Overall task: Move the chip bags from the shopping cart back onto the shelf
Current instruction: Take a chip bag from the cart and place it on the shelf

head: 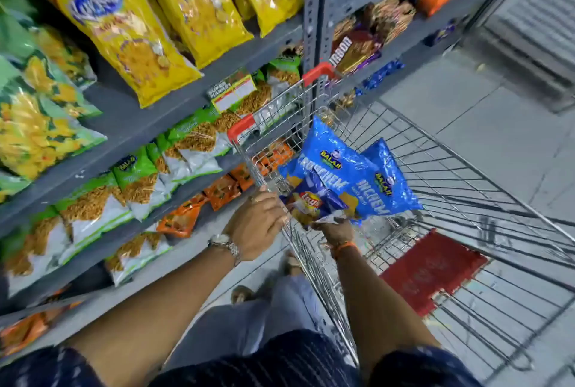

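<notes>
Both hands meet over the shopping cart, at its left rim near the red-capped front corner. The right hand comes up from inside the basket with its fingers closed on the bottom edges of a bunch of blue chip bags, two Balaji packs fanned behind a darker Lays bag. The left hand, a watch on its wrist, reaches across the rim, fingers curled against the Lays bag's left edge. The grey shelf of snack packets stands just beside the cart's left side.
</notes>
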Motion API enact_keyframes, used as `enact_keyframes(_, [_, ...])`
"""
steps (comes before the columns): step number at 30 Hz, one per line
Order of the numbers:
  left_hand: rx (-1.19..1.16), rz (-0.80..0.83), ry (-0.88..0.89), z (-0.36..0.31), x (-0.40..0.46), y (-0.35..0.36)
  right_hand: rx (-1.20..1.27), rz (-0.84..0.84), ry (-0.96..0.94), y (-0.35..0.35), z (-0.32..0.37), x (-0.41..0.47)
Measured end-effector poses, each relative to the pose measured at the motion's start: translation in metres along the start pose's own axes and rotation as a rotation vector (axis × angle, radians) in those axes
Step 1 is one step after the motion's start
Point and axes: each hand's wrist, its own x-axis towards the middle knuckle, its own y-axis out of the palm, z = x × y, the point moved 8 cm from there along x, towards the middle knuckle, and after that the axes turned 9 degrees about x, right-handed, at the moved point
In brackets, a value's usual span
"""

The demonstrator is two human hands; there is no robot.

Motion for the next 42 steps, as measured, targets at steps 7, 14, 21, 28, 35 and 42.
enact_keyframes(7, [0.012,-0.101,-0.028,0.007,-0.002,0.018,0.215,-0.117,-0.179,0.024,-0.007,0.03])
enact_keyframes(14, [-0.056,-0.235,-0.022,0.013,-0.003,0.024,0.173,-0.146,-0.329,0.03,0.005,0.053])
enact_keyframes(21, [-0.033,-0.184,0.013,0.011,-0.002,0.016,0.113,-0.093,-0.385,0.033,0.019,0.041])
enact_keyframes(28, [-0.114,0.056,0.019,0.013,0.002,-0.042,0.184,-0.032,-0.538,0.025,0.092,-0.028])
enact_keyframes(35, [-0.031,-0.315,-0.093,0.053,-0.037,-0.222,0.4,0.214,-0.858,0.069,0.228,-0.182])
enact_keyframes(42, [0.184,-0.74,-0.296,0.108,-0.148,-0.394,0.363,0.625,-1.168,0.148,0.345,-0.387])
